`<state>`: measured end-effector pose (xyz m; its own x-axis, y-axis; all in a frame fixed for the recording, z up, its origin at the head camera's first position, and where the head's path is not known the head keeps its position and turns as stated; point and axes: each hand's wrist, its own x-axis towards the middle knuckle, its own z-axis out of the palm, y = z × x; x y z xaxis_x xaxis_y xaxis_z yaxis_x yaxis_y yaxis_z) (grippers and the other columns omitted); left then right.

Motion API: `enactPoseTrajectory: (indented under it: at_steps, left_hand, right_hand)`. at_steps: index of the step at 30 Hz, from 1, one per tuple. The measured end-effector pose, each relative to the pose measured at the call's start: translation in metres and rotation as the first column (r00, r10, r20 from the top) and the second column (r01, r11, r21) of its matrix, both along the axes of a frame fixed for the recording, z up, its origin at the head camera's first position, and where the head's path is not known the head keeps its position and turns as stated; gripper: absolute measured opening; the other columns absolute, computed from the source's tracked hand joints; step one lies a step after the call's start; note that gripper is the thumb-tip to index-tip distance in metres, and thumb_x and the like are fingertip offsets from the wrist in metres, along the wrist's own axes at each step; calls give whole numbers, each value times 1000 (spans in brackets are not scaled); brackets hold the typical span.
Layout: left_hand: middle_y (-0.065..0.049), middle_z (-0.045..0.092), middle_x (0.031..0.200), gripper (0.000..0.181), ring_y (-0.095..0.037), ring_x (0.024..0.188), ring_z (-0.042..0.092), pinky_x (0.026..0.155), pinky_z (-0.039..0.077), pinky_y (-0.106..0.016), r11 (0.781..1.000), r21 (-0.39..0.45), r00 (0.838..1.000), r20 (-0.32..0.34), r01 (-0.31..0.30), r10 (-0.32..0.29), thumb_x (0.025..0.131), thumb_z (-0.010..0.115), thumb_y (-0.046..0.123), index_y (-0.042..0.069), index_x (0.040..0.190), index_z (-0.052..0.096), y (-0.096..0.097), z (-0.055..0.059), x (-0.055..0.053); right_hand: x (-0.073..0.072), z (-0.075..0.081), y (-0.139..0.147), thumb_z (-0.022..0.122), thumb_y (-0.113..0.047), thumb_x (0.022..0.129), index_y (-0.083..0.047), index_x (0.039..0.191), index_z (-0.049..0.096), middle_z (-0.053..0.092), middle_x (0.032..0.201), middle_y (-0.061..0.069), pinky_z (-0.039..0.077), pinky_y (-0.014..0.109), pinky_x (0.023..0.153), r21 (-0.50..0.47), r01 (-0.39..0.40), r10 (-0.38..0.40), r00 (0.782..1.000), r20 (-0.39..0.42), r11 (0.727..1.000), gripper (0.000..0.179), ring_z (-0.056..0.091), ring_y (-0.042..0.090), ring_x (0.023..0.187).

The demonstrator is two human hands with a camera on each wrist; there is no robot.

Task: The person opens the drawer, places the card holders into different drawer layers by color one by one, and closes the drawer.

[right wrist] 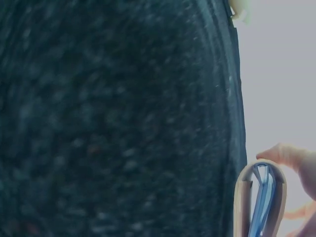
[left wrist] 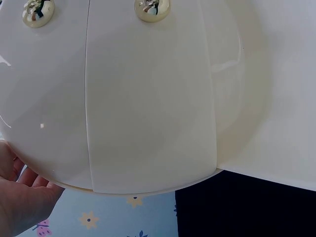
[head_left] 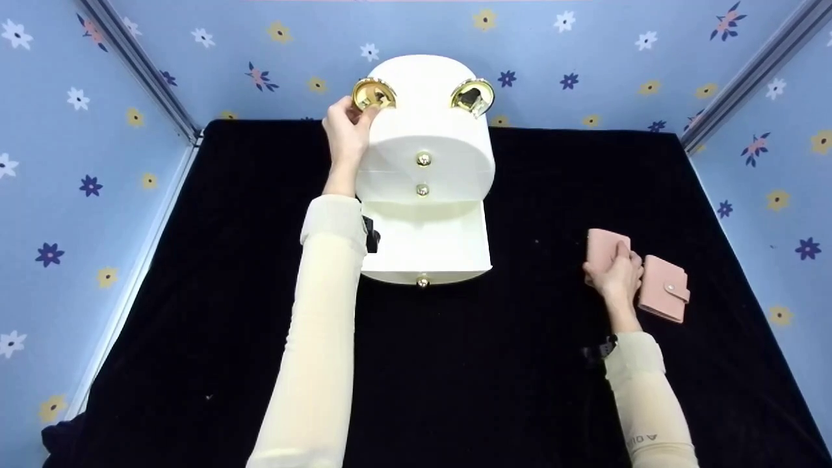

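Note:
A white drawer cabinet with round gold ears stands at the back, its lowest drawer pulled out and bare inside. My left hand holds the left gold ear, thumb at its lower rim. In the left wrist view, that hand shows at the cabinet's edge; the ear is out of sight. On the right, my right hand grips a pink card holder. Seen end-on in the right wrist view, the card holder has bluish clear sleeves between its covers, fingers along one side.
Just right of my right hand, a second pink card holder with a snap strap lies on the black cloth. Blue flowered panels wall the table at the back and sides. Small gold knobs mark the drawers.

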<state>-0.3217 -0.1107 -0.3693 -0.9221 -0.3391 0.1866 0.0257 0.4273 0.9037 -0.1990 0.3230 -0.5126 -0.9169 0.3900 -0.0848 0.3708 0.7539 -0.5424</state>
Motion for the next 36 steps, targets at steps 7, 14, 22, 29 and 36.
enactPoseTrajectory:
  at_steps: [7, 14, 22, 29, 36]
  left_hand:
    - [-5, 61, 82, 19, -12, 75, 54, 69, 40, -23, 1000, -2, 1000, 5, 4, -4, 86, 59, 24, 7, 94, 63, 0, 0, 1]
    - [-1, 57, 74, 18, -12, 70, 52, 66, 39, -23, 1000, -17, 1000, -10, -4, 4, 85, 60, 24, 7, 90, 63, 0, -1, 0]
    - [-2, 58, 76, 19, -12, 71, 52, 67, 39, -23, 1000, -17, 1000, -4, -8, 8, 85, 60, 24, 6, 91, 63, 0, 0, 0]
    - [-3, 59, 76, 19, -11, 71, 53, 68, 39, -22, 1000, -23, 1000, -17, -18, 18, 85, 61, 23, 5, 90, 63, 0, 0, 0]
    - [-4, 60, 78, 19, -12, 73, 54, 68, 40, -22, 1000, -17, 1000, -4, -12, 12, 85, 60, 24, 5, 91, 63, 0, 0, 0]
  right_hand:
    - [3, 10, -8, 67, -19, 75, -1, 135, 29, 27, 131, 29, 22, 56, 93, 3, -65, 65, 996, -67, 998, 73, 24, 46, 120]
    - [5, 24, -20, 67, -18, 73, -2, 132, 32, 27, 132, 28, 23, 58, 92, 14, -133, 134, 988, -76, 991, 71, 25, 47, 119]
    - [9, 37, -38, 68, -16, 71, 0, 135, 29, 27, 133, 27, 23, 58, 92, -4, -225, 223, 967, -123, 974, 77, 25, 45, 120]
    - [13, 47, -54, 67, -13, 69, 4, 134, 31, 29, 131, 28, 23, 55, 93, 7, -321, 317, 929, -189, 947, 77, 26, 45, 118]
    - [17, 57, -71, 68, -13, 67, 3, 133, 34, 31, 131, 28, 25, 56, 91, 31, -396, 393, 893, -218, 918, 76, 28, 44, 117]
